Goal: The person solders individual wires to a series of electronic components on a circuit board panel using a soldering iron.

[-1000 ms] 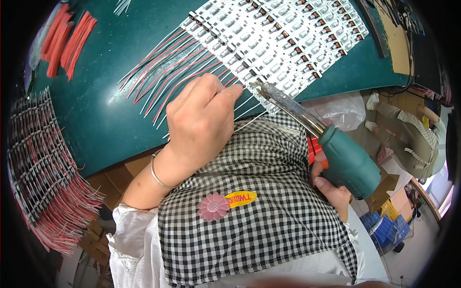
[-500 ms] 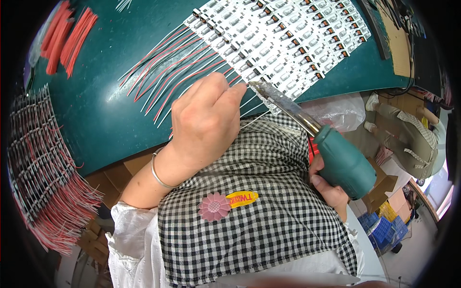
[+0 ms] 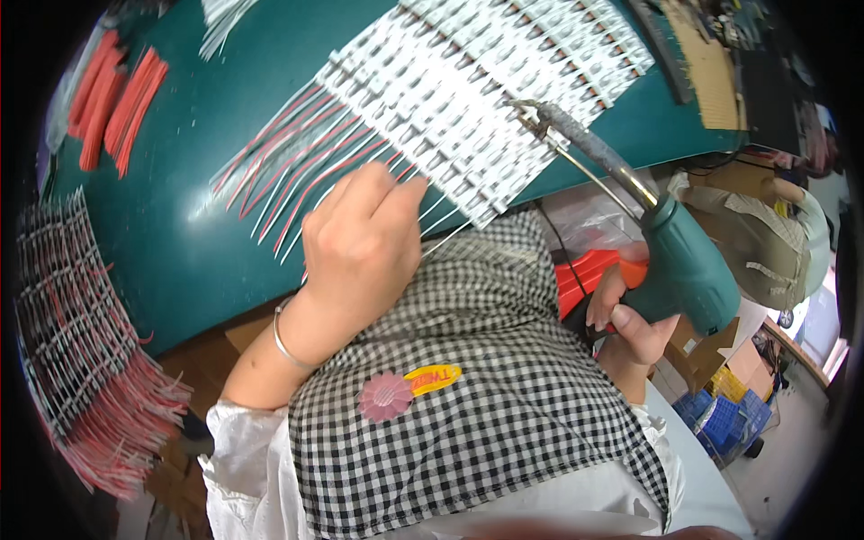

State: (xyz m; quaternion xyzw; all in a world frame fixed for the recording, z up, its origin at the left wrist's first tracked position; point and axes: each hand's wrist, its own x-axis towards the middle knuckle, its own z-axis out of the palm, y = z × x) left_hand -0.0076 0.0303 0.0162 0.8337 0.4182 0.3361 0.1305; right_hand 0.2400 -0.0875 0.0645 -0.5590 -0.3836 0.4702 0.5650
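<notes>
Pinching one white wire [image 3: 441, 236]: left hand [image 3: 360, 247]; right hand [image 3: 621, 310] clenched round one soldering gun [image 3: 670, 261].

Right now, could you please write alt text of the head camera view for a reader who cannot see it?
A person's left hand pinches thin wires at the edge of a white array of small strips on a green mat, while the right hand holds a green soldering gun, tip raised above the strips. Bundles of red and white wires lie at left.
</notes>
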